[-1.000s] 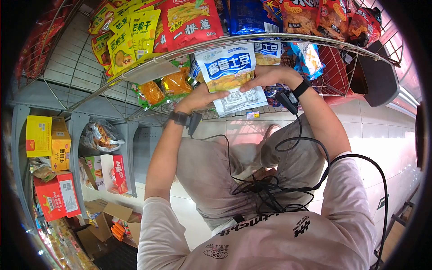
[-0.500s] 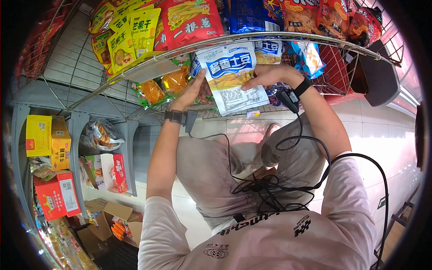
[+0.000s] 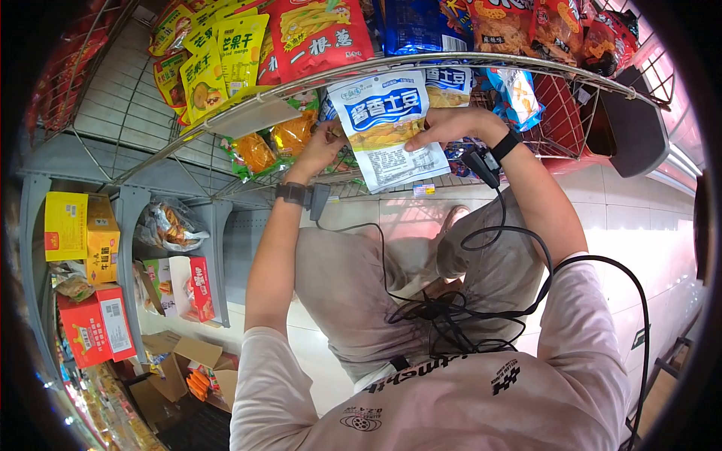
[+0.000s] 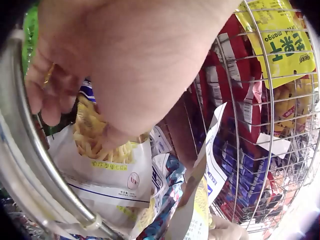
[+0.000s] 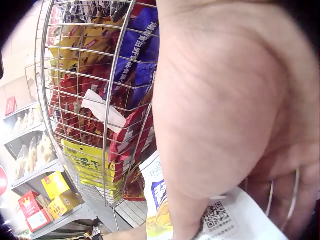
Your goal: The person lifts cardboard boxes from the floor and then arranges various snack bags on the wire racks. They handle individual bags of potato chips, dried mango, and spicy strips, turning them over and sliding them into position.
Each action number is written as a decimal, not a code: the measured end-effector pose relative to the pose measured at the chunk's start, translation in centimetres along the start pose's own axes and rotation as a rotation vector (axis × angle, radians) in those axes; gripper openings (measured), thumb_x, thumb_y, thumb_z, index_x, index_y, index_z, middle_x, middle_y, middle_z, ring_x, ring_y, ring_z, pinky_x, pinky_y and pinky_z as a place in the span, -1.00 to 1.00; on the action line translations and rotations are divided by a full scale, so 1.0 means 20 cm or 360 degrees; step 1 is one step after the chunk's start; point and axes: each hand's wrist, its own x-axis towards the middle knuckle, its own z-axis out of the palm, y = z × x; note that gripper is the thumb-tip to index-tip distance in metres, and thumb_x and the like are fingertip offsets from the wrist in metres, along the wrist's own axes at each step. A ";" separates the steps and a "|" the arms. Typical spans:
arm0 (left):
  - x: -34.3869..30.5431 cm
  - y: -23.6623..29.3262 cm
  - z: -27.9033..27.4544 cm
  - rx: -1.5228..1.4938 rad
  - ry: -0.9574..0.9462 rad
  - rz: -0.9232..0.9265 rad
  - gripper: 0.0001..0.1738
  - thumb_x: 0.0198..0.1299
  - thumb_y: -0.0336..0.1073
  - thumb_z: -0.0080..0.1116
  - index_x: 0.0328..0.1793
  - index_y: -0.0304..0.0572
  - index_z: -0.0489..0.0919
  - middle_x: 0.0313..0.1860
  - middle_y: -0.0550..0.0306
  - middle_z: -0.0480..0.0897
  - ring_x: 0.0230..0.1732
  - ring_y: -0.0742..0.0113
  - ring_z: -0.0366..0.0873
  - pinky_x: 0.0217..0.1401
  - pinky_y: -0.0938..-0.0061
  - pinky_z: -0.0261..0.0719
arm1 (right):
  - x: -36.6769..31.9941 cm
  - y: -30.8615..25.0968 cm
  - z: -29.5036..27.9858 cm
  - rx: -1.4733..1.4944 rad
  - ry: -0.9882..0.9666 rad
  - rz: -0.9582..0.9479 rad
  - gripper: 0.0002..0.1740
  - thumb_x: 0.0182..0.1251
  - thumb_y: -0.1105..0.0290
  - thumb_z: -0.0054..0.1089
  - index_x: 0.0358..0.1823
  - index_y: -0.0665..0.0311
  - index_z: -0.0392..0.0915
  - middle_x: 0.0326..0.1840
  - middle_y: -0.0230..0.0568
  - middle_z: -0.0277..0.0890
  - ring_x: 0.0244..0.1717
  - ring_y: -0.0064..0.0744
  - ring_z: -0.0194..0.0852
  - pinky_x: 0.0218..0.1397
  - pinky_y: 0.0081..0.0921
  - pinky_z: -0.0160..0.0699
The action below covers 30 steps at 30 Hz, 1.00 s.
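Note:
A white and blue snack bag (image 3: 385, 135) stands tilted at the front of the wire basket in the head view. The right hand (image 3: 455, 128) grips its right edge, thumb across the front; in the right wrist view that hand (image 5: 225, 110) covers part of the bag (image 5: 240, 217). At the bag's left, the left hand (image 3: 322, 150) has bent fingers near its edge. In the left wrist view the left hand (image 4: 125, 65) has its thumb on another white bag with a yellow food picture (image 4: 100, 170), its fingers behind that bag's upper edge.
Yellow mango bags (image 3: 242, 52), a red bag (image 3: 316, 37) and a blue bag (image 3: 425, 30) lie behind the basket's rim (image 3: 526, 63). Orange snack packs (image 3: 293, 135) sit left of the left hand. Boxes (image 3: 94, 327) stand on grey shelves, and black cables hang over the person's legs.
The left hand has let go of the front bag and moved to its left side, fingers now bent. The front bag has tilted slightly in the right hand.

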 end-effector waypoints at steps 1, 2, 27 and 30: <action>0.00 -0.01 0.01 0.0020 0.0059 0.0064 -0.27 0.33 -0.13 0.32 0.52 -0.30 0.34 0.02 -0.06 0.62 -0.03 0.24 0.62 0.06 0.34 0.62 | 0.00 0.00 0.00 -0.0019 -0.0004 0.0037 -0.13 0.29 -0.14 0.43 0.39 0.43 0.47 0.17 0.02 0.68 0.08 -0.23 0.74 0.03 -0.37 0.80; 0.01 -0.02 0.01 0.0020 0.0059 0.0065 -0.27 0.33 -0.13 0.32 0.52 -0.30 0.34 0.02 -0.06 0.62 -0.03 0.24 0.62 0.06 0.34 0.62 | 0.00 0.00 0.00 -0.0019 -0.0004 0.0037 -0.13 0.29 -0.14 0.43 0.39 0.43 0.47 0.17 0.02 0.68 0.08 -0.23 0.74 0.03 -0.37 0.80; -0.06 0.15 0.07 -0.0264 -0.0032 0.0574 -0.50 0.44 -0.34 0.18 0.44 -0.33 0.40 -0.01 0.07 0.68 -0.06 0.42 0.62 -0.02 0.45 0.63 | 0.00 0.01 0.00 -0.0026 -0.0010 0.0018 -0.16 0.32 -0.15 0.41 0.35 0.43 0.51 0.13 -0.01 0.69 0.05 -0.24 0.74 0.00 -0.38 0.81; -0.12 0.24 0.06 -0.0128 -0.0049 0.0375 -0.57 0.47 -0.37 0.16 0.39 -0.35 0.45 0.05 0.11 0.69 -0.06 0.44 0.61 0.00 0.47 0.61 | 0.00 0.01 0.00 -0.0029 0.0024 0.0008 -0.15 0.30 -0.17 0.41 0.34 0.44 0.52 0.12 -0.01 0.70 0.03 -0.25 0.75 -0.02 -0.39 0.81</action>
